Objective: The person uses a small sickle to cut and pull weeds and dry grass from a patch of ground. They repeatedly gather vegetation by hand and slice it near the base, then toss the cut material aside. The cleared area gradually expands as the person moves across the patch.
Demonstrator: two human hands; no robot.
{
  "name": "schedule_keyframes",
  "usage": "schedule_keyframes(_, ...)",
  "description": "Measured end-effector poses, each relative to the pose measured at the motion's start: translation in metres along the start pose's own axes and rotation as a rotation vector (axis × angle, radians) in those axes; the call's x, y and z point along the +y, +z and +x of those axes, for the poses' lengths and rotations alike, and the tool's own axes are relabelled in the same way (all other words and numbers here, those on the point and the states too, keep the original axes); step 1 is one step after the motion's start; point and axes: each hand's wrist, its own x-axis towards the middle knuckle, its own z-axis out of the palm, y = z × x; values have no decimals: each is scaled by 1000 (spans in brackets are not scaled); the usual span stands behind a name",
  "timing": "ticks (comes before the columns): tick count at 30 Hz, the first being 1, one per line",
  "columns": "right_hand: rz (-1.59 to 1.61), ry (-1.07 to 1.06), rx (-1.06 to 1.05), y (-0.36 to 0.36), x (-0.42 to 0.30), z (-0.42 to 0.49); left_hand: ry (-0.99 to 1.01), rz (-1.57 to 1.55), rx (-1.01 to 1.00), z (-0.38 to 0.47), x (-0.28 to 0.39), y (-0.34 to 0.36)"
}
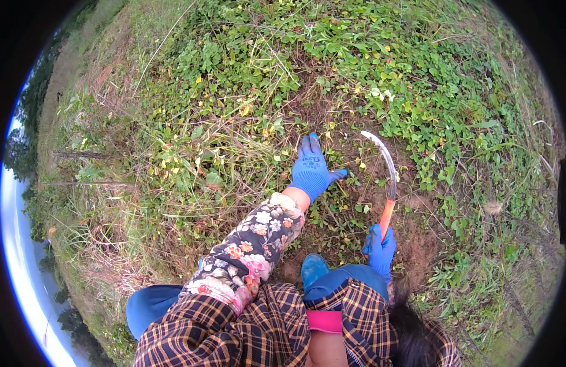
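My left hand [312, 168], in a blue knitted work glove, reaches forward over low weeds and bare soil. Its thumb is spread from the fingers, and I see nothing held in it; the palm side is hidden. My right hand [380, 250], gloved the same way, grips the orange handle [387, 218] of a sickle close to my knee. The sickle's curved steel blade [389, 166] points forward and bends left, its tip to the right of my left hand and apart from it. Green leafy vines [425, 105] grow ahead of the blade.
Reddish soil [416, 247] shows right of the sickle. Dry grass stems and tangled weeds [218, 147] lie to the left. A blue boot [314, 270] is on the ground between my hands and my body. Trees [19, 151] stand at the far left.
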Motion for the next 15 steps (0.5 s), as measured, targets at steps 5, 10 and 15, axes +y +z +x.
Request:
schedule_keyframes(5,-563,-40,-132,7,-30,20,27,562,-96,1,-35,8)
schedule_keyframes(10,-783,-226,-188,76,-3,66,215,550,-241,17,-56,-17)
schedule_keyframes(15,-1029,26,-124,14,69,-11,349,594,-365,0,-68,-8)
